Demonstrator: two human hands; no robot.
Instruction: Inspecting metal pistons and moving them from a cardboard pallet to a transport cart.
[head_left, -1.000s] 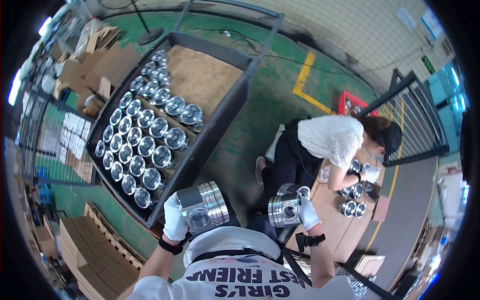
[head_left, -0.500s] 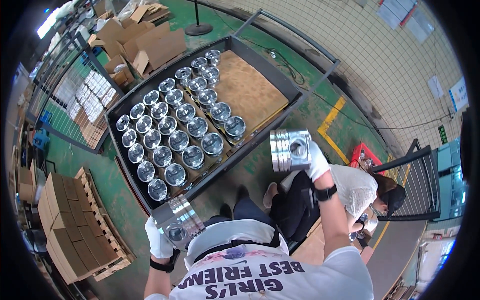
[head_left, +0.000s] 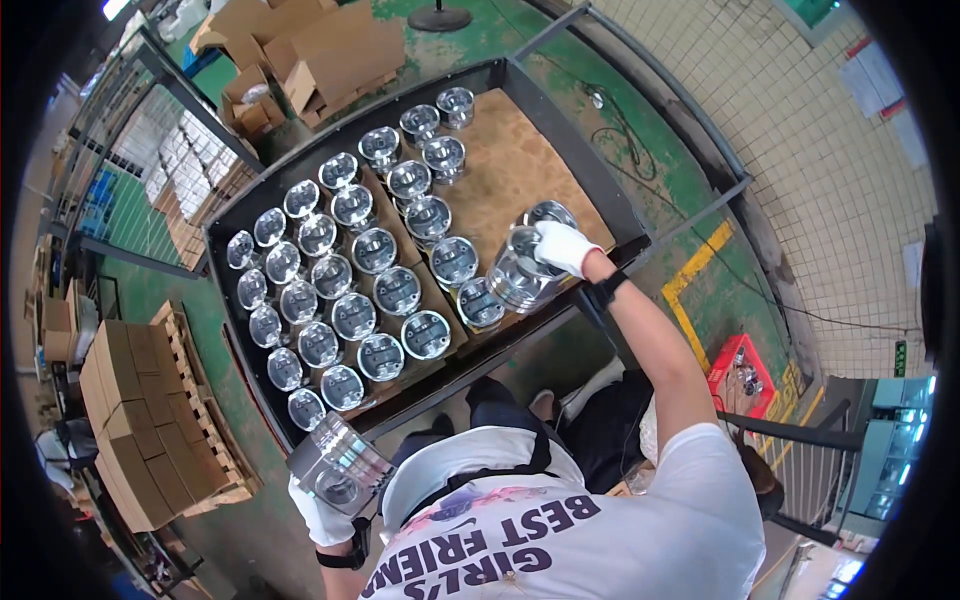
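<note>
Right arm (head_left: 680, 385) extended forward and outward, slight elbow bend. Forearm bare below short white sleeve (head_left: 705, 470). Right wrist (head_left: 607, 288) banded black. Right hand (head_left: 567, 247) white-gloved, back turned up, fingers (head_left: 545, 238) curled in a grip. Left hand (head_left: 320, 515), likewise gloved, gripping low beside torso (head_left: 570, 520); fingers partly hidden. Left wrist (head_left: 341, 555) banded black, left forearm (head_left: 343, 584) cut off by lower edge.
</note>
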